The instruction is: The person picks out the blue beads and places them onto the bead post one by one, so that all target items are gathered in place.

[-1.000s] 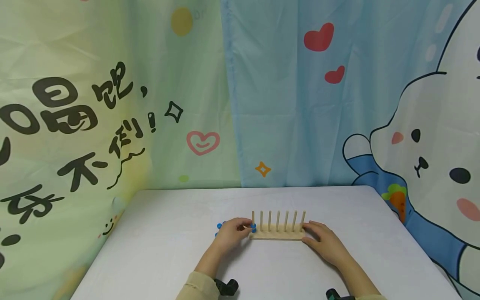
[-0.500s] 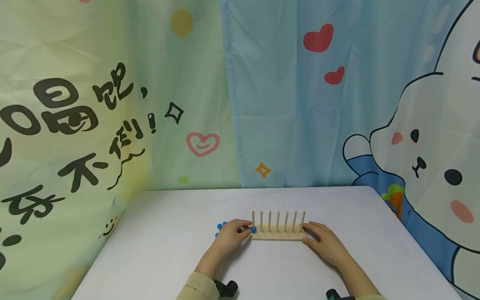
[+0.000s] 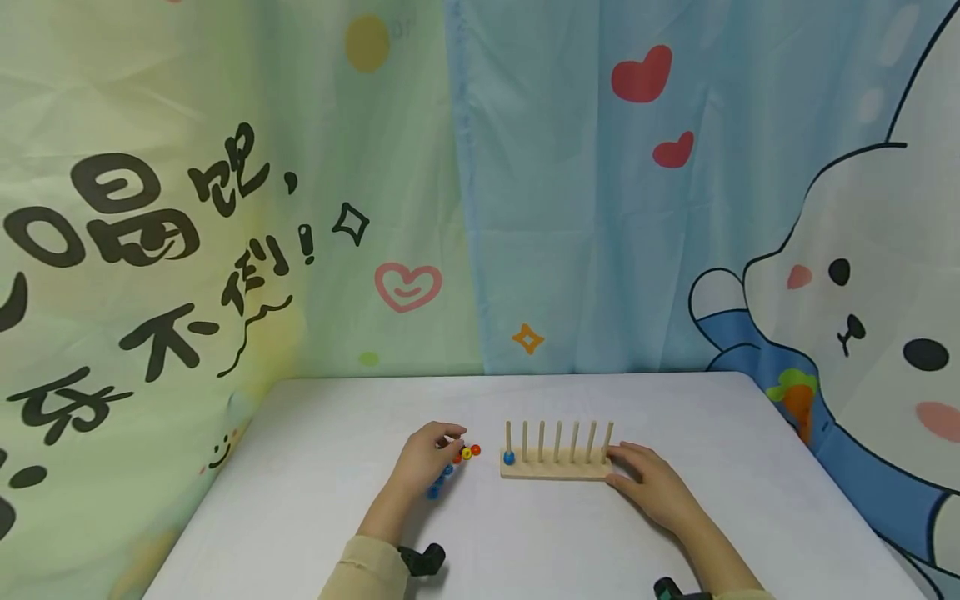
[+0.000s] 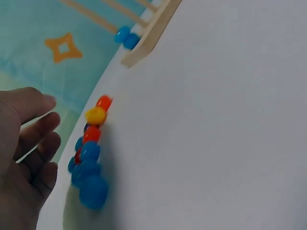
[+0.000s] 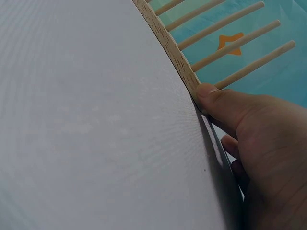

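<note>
A wooden board with a row of upright pegs (image 3: 557, 472) stands on the table. On its leftmost peg sit two blue beads (image 4: 130, 41), stacked at the base. My right hand (image 3: 652, 483) grips the board's right end; the thumb (image 5: 209, 92) lies on its front edge. Away to the left, my left hand (image 3: 422, 458) hovers beside a cluster of loose beads, fingers loosely bent, with nothing visible between them. The cluster has several blue beads (image 4: 93, 192), a yellow bead (image 4: 96, 116) and orange-red beads (image 4: 104, 102). In the head view the left hand partly hides it.
A white table (image 3: 555, 542) carries everything. Behind it hangs a printed curtain (image 3: 540, 208) with hearts and a cartoon rabbit. Black wrist devices (image 3: 424, 560) show at both wrists, below beige sleeves (image 3: 367, 571).
The blue beads have slid down to the base of the leftmost peg. My left hand has let go and moved left to the loose beads. My right hand stays at the board's end.
</note>
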Available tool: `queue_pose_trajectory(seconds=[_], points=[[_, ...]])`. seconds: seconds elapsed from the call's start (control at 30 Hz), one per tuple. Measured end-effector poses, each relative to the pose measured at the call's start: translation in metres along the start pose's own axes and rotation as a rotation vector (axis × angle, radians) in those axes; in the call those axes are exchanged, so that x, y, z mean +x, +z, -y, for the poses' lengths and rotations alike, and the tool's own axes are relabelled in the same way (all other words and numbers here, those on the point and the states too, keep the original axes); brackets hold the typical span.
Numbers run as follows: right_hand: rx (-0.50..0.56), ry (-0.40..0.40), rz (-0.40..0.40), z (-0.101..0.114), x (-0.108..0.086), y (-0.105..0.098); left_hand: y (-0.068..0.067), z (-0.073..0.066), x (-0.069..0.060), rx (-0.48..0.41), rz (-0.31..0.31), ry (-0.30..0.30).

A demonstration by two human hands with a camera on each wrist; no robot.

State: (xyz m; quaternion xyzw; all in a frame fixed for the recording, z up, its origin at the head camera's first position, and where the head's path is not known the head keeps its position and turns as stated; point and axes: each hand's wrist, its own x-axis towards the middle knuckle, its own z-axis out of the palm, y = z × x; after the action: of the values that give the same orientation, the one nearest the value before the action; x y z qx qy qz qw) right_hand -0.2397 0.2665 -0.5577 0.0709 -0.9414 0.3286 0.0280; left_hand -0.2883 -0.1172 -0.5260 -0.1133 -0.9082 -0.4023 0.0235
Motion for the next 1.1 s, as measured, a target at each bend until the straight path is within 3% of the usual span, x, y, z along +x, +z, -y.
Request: queue_pose_trajectory(seconds=[0.17,0.37,0.77,1.1], points=[[-0.005,-0.012,-0.006,-0.001,0.000,0.000,-0.015,0.014,0.004,0.024,-0.017,-0.064],[-0.003,-0.020,-0.007,-0.002,0.001,0.001,-0.020,0.029,0.004,0.069,0.015,-0.097],[0.006,-0.006,0.007,-0.001,0.001,0.001,-0.019,0.036,0.002,0.107,0.087,-0.056],[0.006,-0.011,0.000,0.000,0.001,-0.001,-0.014,0.040,0.004,0.144,0.075,-0.031]])
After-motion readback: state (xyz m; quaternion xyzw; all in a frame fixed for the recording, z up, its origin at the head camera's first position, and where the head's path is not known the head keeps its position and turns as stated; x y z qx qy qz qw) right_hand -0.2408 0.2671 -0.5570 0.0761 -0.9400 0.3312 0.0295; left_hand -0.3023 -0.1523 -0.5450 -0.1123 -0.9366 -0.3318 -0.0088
